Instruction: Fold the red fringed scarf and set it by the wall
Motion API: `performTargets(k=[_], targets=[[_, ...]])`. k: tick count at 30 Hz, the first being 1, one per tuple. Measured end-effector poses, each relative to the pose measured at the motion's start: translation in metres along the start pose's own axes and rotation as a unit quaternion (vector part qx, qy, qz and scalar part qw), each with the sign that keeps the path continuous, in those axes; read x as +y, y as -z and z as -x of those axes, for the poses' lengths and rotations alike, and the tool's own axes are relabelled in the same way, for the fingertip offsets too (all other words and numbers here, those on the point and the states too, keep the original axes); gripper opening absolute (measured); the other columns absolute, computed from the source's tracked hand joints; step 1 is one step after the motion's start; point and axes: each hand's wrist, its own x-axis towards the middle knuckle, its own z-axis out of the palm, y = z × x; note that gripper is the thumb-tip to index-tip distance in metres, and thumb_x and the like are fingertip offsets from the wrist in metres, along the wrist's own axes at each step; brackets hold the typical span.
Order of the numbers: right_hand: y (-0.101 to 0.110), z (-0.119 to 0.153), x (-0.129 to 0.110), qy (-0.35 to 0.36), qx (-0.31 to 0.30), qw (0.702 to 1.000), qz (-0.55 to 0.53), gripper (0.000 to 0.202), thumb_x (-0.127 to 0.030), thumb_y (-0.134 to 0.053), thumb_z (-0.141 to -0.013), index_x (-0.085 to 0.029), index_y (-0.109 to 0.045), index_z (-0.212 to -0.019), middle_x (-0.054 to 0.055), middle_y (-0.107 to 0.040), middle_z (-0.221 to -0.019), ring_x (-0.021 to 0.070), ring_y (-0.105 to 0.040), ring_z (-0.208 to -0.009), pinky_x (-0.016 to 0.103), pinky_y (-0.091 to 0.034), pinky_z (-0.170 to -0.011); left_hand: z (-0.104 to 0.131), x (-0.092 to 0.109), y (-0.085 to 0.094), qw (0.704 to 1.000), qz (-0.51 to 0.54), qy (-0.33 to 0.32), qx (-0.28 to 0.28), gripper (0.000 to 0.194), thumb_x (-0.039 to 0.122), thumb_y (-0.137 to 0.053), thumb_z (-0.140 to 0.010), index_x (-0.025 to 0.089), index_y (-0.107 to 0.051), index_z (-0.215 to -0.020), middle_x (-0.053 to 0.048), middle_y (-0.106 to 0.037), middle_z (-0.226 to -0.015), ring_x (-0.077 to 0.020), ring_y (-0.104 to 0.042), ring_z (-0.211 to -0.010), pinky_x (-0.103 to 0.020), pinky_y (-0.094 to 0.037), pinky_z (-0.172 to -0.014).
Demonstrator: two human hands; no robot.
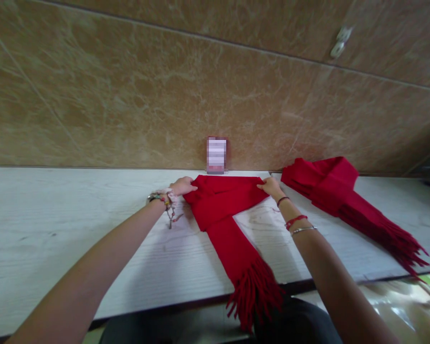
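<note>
A red fringed scarf (222, 210) lies on the white table (75, 229), its upper part folded into a broad band near the wall. Its tail runs toward me and the fringe hangs over the front edge. My left hand (182, 185) pinches the left corner of the folded band. At the band's right corner my right hand (271, 186) grips the cloth. Both wrists wear bracelets.
A second red fringed scarf (340, 196), folded, lies to the right on the table with its fringe near the front edge. A small blurred card (217, 155) stands against the brown marble wall (129, 95) behind the scarf. Dark trousers show below the table edge.
</note>
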Motion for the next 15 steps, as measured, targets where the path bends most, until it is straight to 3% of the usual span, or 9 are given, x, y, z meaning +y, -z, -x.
performTargets(k=[3, 6, 8, 11, 15], targets=[[0.001, 0.007, -0.01, 0.011, 0.025, 1.0, 0.001, 0.037, -0.034, -0.057, -0.08, -0.009, -0.062, -0.106, 0.013, -0.067, -0.092, 0.022, -0.062, -0.089, 0.025, -0.044, -0.072, 0.01, 0.009, -0.001, 0.998, -0.037, -0.012, 0.044, 0.05, 0.044, -0.061, -0.069, 0.022, -0.058, -0.114, -0.009, -0.062, -0.112, -0.0278, -0.053, -0.109, -0.036, -0.041, -0.087], [-0.002, 0.02, -0.02, 0.043, 0.051, 0.998, 0.016, 0.057, -0.039, -0.053, -0.084, -0.004, -0.042, -0.127, 0.022, -0.056, -0.116, 0.0269, -0.054, -0.107, 0.031, -0.041, -0.085, 0.022, 0.015, -0.01, 0.982, -0.128, -0.092, 0.101, 0.06, 0.046, -0.047, -0.081, 0.023, -0.035, -0.135, -0.014, -0.039, -0.139, -0.0301, -0.035, -0.127, -0.049, -0.028, -0.1], [-0.007, 0.029, -0.022, 0.046, 0.034, 0.998, 0.038, 0.063, -0.041, -0.056, -0.082, -0.002, -0.038, -0.128, 0.025, -0.055, -0.116, 0.0291, -0.054, -0.108, 0.033, -0.04, -0.086, 0.028, 0.014, -0.019, 0.975, -0.178, -0.102, 0.083, 0.066, 0.046, -0.042, -0.085, 0.021, -0.022, -0.142, -0.018, -0.025, -0.145, -0.0338, -0.025, -0.132, -0.056, -0.021, -0.102], [-0.012, 0.034, -0.019, 0.023, 0.008, 0.998, 0.054, 0.059, -0.042, -0.059, -0.08, -0.002, -0.044, -0.12, 0.026, -0.056, -0.112, 0.0291, -0.056, -0.104, 0.033, -0.041, -0.084, 0.03, 0.007, -0.028, 0.982, -0.18, -0.051, 0.024, 0.073, 0.051, -0.04, -0.085, 0.021, -0.012, -0.144, -0.022, -0.024, -0.145, -0.0416, -0.02, -0.132, -0.066, -0.017, -0.096], [-0.007, 0.02, -0.012, 0.028, 0.01, 0.999, 0.025, 0.049, -0.041, -0.063, -0.077, -0.005, -0.056, -0.107, 0.022, -0.062, -0.103, 0.027, -0.06, -0.097, 0.031, -0.044, -0.079, 0.025, 0.003, -0.027, 0.983, -0.168, -0.062, 0.048, 0.075, 0.051, -0.043, -0.083, 0.023, -0.008, -0.144, -0.021, -0.023, -0.145, -0.0418, -0.016, -0.133, -0.071, -0.01, -0.094]])
